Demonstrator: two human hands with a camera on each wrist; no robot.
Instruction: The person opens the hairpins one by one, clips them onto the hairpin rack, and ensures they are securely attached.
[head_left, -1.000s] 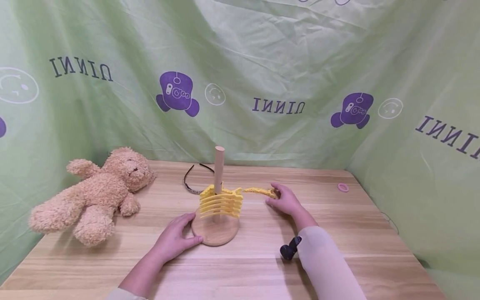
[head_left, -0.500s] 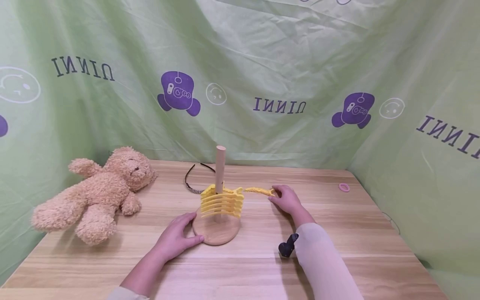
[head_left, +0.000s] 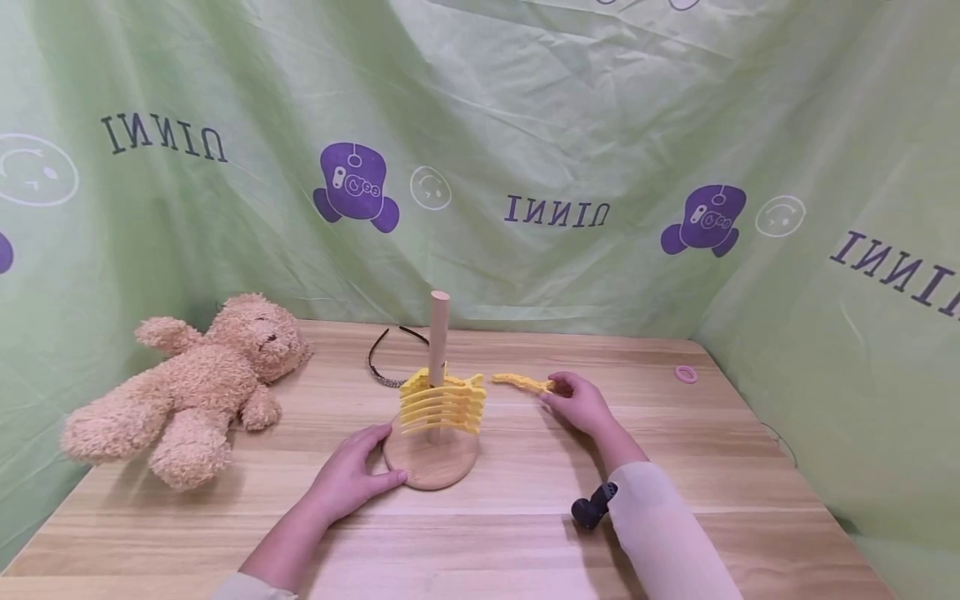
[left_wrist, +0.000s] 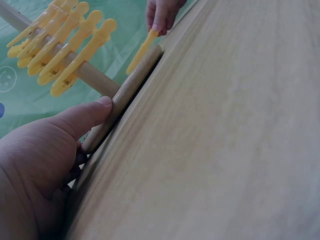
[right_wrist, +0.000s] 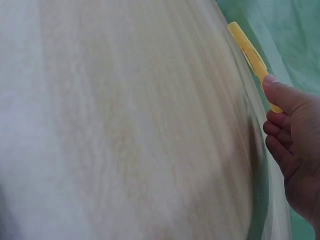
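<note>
A wooden stand (head_left: 431, 465) with a round base and an upright post stands mid-table in the head view. Several yellow hair clips (head_left: 442, 408) are stacked one above another around its post. My left hand (head_left: 347, 477) grips the left edge of the base, thumb (left_wrist: 85, 119) at the near rim and the other fingers partly hidden behind it. To the right of the stand, my right hand (head_left: 581, 405) pinches one end of another yellow hair clip (head_left: 522, 383), whose free end points left toward the stack. The right wrist view shows this clip (right_wrist: 248, 52) between thumb and fingers.
A tan teddy bear (head_left: 198, 383) lies at the left. Behind the stand is a dark headband (head_left: 373, 367), partly hidden by it. A pink ring-shaped band (head_left: 686, 374) lies at the far right. A green printed curtain (head_left: 525, 125) surrounds the table's back and sides.
My right hand has shifted slightly to the right with the hair clip, widening the gap to the stack. The left hand and the stand have stayed in place.
</note>
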